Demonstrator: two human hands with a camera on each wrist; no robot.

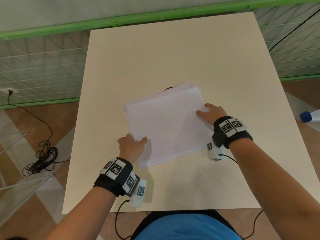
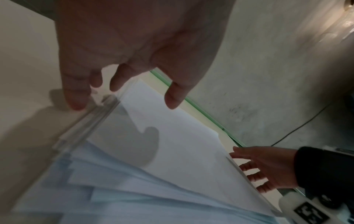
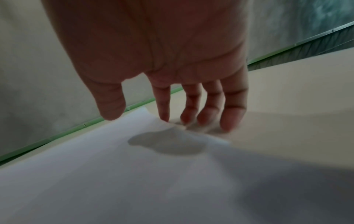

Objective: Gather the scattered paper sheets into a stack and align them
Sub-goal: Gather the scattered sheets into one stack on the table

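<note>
A stack of white paper sheets [image 1: 166, 125] lies turned at an angle in the middle of the cream table [image 1: 173, 58]. Its edges are uneven, and the sheets fan out at the near corner [image 2: 118, 189]. My left hand [image 1: 136, 140] is at the stack's left edge, fingers straight against the side [image 2: 76, 104] and thumb just over the top sheet. My right hand [image 1: 207, 110] is at the right edge. Its straight fingertips [image 3: 228, 127] touch the table beside the paper [image 3: 114, 166], and its thumb hovers above the top sheet. Neither hand grips the paper.
A small dark object [image 1: 168, 88] peeks out behind the stack's far corner. A green-framed mesh fence [image 1: 43, 66] runs beyond the table. A black cable [image 1: 41, 153] is coiled on the floor at left. A blue-capped bottle [image 1: 310, 116] lies at right.
</note>
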